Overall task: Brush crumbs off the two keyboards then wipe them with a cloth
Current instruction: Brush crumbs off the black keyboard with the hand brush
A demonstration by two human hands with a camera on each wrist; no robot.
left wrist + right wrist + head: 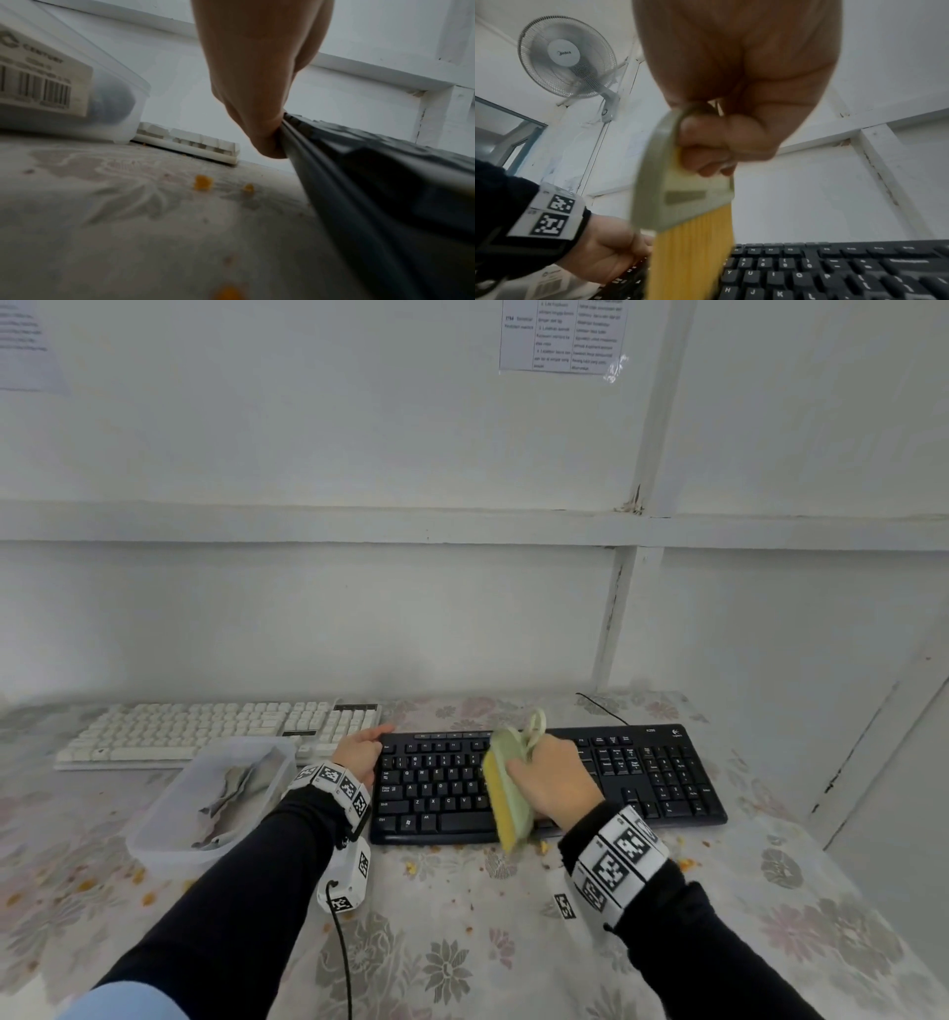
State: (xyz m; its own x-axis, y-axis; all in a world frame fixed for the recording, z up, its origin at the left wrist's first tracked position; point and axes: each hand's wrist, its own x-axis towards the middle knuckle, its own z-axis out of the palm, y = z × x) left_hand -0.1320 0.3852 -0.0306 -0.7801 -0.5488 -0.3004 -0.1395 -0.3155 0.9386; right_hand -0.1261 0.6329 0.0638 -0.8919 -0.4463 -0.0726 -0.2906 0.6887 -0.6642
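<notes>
Head view: grey cloth (233,788) inside tub (154,839)

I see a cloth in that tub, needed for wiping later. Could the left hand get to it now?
Probably yes. The left hand only steadies the black keyboard's end, and the open, lidless tub with the cloth sits right beside it, nothing between.

tub (154,834) before left keyboard (205,726)

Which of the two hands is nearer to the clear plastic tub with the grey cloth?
Left. The left hand grips the black keyboard's left end, right beside the tub. The right hand holds the brush over the keys, farther away.
</notes>
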